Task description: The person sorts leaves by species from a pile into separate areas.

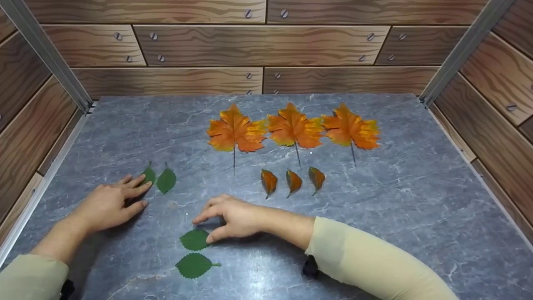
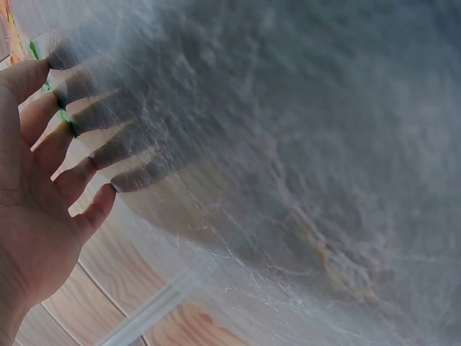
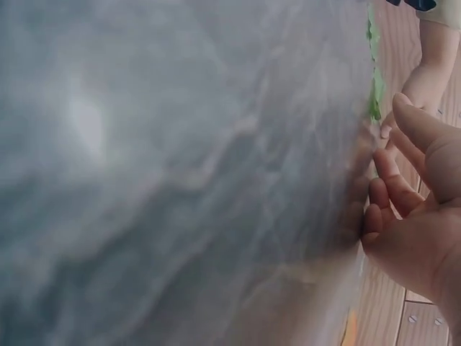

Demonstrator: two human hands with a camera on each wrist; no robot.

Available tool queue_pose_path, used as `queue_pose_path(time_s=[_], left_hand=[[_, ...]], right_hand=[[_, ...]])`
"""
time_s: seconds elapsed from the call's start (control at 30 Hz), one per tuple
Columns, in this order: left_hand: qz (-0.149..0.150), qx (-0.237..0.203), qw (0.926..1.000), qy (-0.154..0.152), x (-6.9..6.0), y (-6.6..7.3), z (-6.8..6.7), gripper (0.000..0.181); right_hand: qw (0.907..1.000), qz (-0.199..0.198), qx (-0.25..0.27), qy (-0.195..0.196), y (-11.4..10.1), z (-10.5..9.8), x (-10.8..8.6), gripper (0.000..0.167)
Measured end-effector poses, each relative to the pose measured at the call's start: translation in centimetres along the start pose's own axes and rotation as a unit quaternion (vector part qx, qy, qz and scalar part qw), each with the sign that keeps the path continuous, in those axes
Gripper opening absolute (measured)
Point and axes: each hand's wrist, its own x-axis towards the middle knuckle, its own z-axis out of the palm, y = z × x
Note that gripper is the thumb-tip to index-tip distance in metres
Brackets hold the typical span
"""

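Four separate spots matter here, all on a grey marbled tabletop. At the left, my left hand point(image 1: 106, 204) rests its spread fingertips on a green leaf point(image 1: 148, 174), covering part of it. Beside that leaf lies a second green leaf point(image 1: 166, 180), stem pointing away from me. Nearer the front, my right hand point(image 1: 237, 216) has its thumb tip at the right end of another green leaf point(image 1: 194, 240), hiding its stem. Its thumb and index finger stand apart; whether the thumb presses the leaf I cannot tell. Just below lies a further green leaf point(image 1: 194, 266), stem to the right.
Three orange maple leaves point(image 1: 235, 129) form a row toward the back. Three small curled brown-orange leaves point(image 1: 269, 182) lie in front of them. Wood-patterned panels point(image 1: 262, 46) and metal posts point(image 1: 466, 54) border the grey tabletop point(image 1: 395, 200).
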Motion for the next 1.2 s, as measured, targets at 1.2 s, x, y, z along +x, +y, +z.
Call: queue_pose_path(time_s=[1.2], left_hand=[[0.000, 0.006, 1.0000, 0.002, 0.00, -0.07, 0.03, 0.055]], right_hand=[[0.9981, -0.018, -0.059, -0.003, 0.22, 0.44, 0.17, 0.040]])
